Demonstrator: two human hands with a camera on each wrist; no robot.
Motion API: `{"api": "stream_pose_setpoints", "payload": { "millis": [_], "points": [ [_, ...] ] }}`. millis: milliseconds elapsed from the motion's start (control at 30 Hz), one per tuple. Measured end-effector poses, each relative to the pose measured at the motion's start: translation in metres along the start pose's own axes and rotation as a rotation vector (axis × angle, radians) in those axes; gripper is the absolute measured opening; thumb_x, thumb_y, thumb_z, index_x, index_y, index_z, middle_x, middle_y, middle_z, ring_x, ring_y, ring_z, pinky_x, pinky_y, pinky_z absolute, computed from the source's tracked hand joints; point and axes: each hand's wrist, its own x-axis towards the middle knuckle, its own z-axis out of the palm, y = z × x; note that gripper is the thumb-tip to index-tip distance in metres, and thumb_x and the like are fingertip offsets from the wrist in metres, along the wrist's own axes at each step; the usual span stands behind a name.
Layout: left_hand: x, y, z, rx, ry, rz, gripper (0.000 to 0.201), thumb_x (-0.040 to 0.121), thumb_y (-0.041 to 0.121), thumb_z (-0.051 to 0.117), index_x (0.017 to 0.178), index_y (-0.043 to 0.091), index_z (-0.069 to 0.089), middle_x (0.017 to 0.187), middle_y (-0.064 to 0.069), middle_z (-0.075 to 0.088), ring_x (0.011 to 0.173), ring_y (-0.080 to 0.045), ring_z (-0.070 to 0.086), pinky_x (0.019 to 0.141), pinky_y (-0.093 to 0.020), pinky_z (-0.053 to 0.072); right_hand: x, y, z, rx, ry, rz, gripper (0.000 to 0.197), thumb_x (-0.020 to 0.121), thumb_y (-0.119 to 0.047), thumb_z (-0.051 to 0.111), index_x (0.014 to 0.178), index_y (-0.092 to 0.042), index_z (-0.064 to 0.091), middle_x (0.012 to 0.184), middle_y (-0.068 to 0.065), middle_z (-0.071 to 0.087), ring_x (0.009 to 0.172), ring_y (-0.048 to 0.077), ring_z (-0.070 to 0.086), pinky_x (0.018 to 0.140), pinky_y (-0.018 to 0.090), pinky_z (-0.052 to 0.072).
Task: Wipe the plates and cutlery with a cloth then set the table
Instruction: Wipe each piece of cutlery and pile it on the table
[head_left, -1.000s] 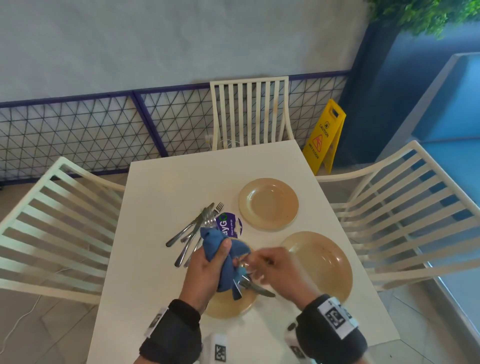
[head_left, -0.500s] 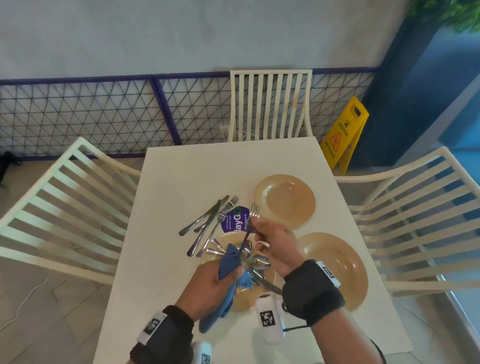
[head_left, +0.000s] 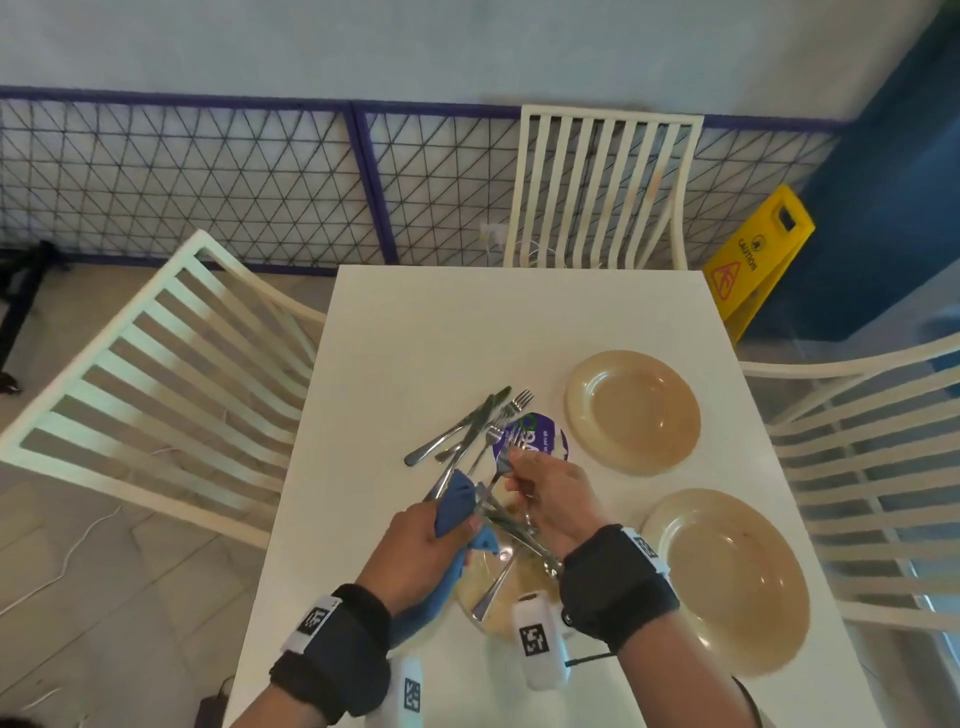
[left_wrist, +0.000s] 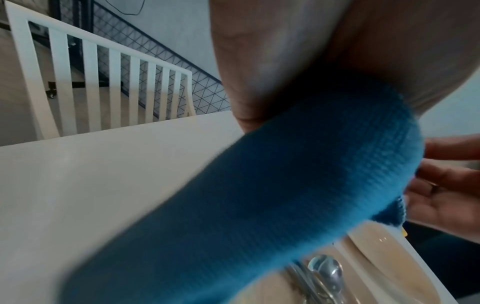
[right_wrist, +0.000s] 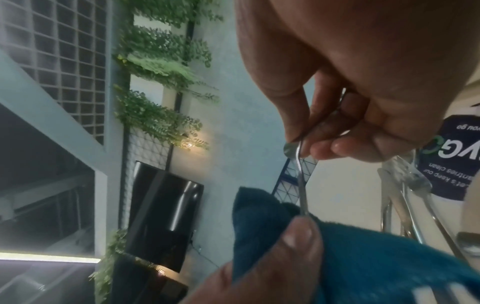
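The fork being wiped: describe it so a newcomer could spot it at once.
On the white table, find the purple round sticker. At its near edge the right hand pinches a fork, its handle running into the blue cloth. The other cutlery lies loose.

Bare table (head_left: 441, 332) beyond the cutlery pile (head_left: 470, 431); plates (head_left: 631, 410) crowd the right.

Site: café or food-court dining area | evidence: white table (head_left: 467, 332) with slatted white chairs (head_left: 602, 187) on three sides | yellow caution floor sign (head_left: 753, 260) | "keep clean" table sticker (head_left: 545, 439) | wall greenery (right_wrist: 161, 67)
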Motion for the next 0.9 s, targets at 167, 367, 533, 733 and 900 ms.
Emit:
{"api": "stream_pose_setpoints", "payload": {
  "millis": [167,367,533,733,900],
  "points": [
    [0.01,-0.031,-0.028,0.1,-0.066,-0.072,0.056,0.078,0.065,0.062,0.092,0.012,0.068,0.079,-0.012,0.074,0.076,-0.03,0.072,0.077,-0.046,0.059,0.062,-0.016,0.019,-0.028,0.111,0.053,0.016,0.095,-0.013,0.064,0.094,0.002,0.069,0.069,0.009,0.061,0.058,0.015,0.053,0.059,0.027,0.047],
    [0.017,-0.074,-0.076,0.137,0.05,-0.135,0.026,0.092,0.047,0.067,0.084,0.022,0.066,0.075,-0.001,0.075,0.07,-0.009,0.071,0.075,-0.034,0.057,0.129,0.0,0.034,-0.095,0.24,0.157,0.019,0.096,-0.016,0.065,0.081,-0.005,0.067,0.068,0.007,0.06,0.056,0.014,0.052,0.057,0.025,0.046],
    [0.018,-0.108,-0.098,0.046,0.117,-0.195,0.038,0.083,0.06,0.069,0.09,0.022,0.068,0.078,0.001,0.075,0.075,-0.015,0.074,0.078,-0.041,0.061,0.164,0.012,0.05,-0.147,0.311,0.274,0.013,0.091,-0.015,0.071,0.086,-0.004,0.067,0.068,0.008,0.065,0.056,0.014,0.06,0.058,0.023,0.056],
    [0.016,-0.125,-0.094,0.03,0.105,-0.215,0.026,0.09,0.048,0.069,0.097,0.023,0.069,0.082,0.002,0.077,0.079,-0.013,0.075,0.083,-0.037,0.06,0.177,0.02,0.052,-0.322,0.278,0.38,0.016,0.094,-0.014,0.067,0.082,-0.006,0.061,0.067,0.006,0.062,0.053,0.014,0.058,0.041,0.019,0.052],
    [0.016,-0.119,-0.081,0.054,0.085,-0.196,0.027,0.093,0.046,0.065,0.093,0.019,0.068,0.08,0.003,0.076,0.077,-0.01,0.072,0.073,-0.022,0.048,0.133,0.008,0.027,-0.49,0.174,0.177,0.018,0.091,0.0,0.061,0.076,-0.01,0.065,0.079,0.011,0.067,0.067,0.018,0.066,0.067,0.027,0.06]
  ]
}}
